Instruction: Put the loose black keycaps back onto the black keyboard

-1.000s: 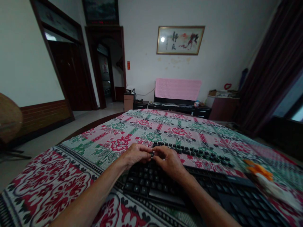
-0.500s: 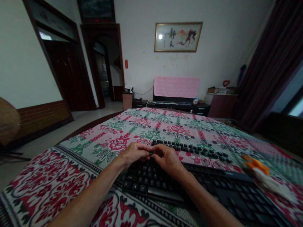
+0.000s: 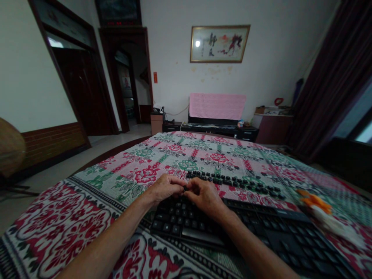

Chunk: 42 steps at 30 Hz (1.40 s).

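A black computer keyboard (image 3: 200, 235) lies across the near side of the cloth, under my hands and forearms. Above its left end, my left hand (image 3: 163, 190) and my right hand (image 3: 204, 197) meet fingertip to fingertip. Pinched between their thumbs and fingers is a small black keycap (image 3: 185, 188), mostly covered by the fingers. Just beyond the keyboard, loose black keycaps (image 3: 229, 181) are laid out in rows. My right hand hides part of the keyboard's upper left section.
A floral tablecloth (image 3: 145, 174) covers the table. Right of the keyboard lies an orange and white item (image 3: 316, 204), perhaps a brush or cloth. Across the room stand a low black cabinet (image 3: 209, 130) and a pink-covered screen (image 3: 216, 105).
My fingers have shifted slightly around the keycap, which is now more hidden. My right fingertips have turned a little inward. The keyboard and the loose keycaps have stayed put.
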Tool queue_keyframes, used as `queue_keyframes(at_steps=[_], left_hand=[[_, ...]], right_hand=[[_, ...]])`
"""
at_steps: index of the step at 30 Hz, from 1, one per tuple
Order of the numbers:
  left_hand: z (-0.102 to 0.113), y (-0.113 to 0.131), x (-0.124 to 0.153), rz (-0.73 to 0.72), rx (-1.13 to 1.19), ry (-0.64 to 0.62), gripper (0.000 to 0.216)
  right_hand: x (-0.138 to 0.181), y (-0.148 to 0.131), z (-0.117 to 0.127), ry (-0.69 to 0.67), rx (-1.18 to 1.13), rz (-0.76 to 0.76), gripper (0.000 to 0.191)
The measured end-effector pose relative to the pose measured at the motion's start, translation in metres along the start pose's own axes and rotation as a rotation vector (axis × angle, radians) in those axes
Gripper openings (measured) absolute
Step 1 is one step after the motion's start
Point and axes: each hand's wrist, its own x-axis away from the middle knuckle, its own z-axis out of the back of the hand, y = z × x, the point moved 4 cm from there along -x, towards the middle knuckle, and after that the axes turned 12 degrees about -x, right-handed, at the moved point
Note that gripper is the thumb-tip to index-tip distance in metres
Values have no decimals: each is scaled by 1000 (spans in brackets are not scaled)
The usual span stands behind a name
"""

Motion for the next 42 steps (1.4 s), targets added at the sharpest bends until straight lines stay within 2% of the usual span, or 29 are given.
queue_keyframes(at_steps=[7,12,15,20,26,30,42], left_hand=[[2,-1,-5,-33,-48,-36,31],[-3,1,-6,-98,-118,-66,33],[-5,3,-5,-113,-177,-86,34],[5,2,-5,-140,-396,32,23],[-1,5,-1,-204,-539,-64,25],[-8,5,1,-248,-545,-118,26],[-10,1,0,-217,-627,-48,24]], right_hand=[[-1,-17,5,-75,165,179,17],[0,-24,7,-184,311,197,14],[1,-19,9,-218,365,153,11],[1,-1,11,-265,317,-27,15],[-3,6,7,-301,230,-154,18],[-5,11,5,-298,234,-196,18],[-3,12,7,-359,140,-195,23]])
